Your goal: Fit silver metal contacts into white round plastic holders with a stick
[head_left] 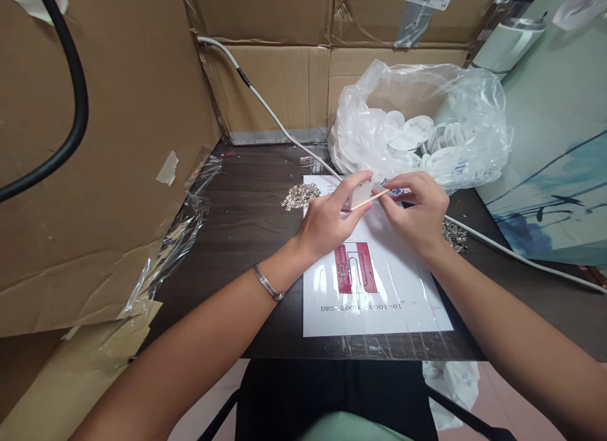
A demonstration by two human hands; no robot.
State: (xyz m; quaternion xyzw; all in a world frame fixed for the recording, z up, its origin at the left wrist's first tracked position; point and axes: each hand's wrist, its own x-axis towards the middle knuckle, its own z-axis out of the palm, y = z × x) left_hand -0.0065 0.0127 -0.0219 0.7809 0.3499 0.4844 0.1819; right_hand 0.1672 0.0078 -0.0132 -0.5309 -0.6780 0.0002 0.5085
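Evidently holding-together step: your left hand (326, 224) clamps white piece (361, 193) and pale strip (370, 200), right hand (420, 216) pinches strip's end, well in from table's (237, 207) front edge; steady alignment seems called for.

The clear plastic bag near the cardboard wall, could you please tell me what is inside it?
Inside the clear plastic bag lie many white discs, loosely piled and overlapping. What is beneath the top ones cannot be seen, as they and the crumpled plastic cover it.
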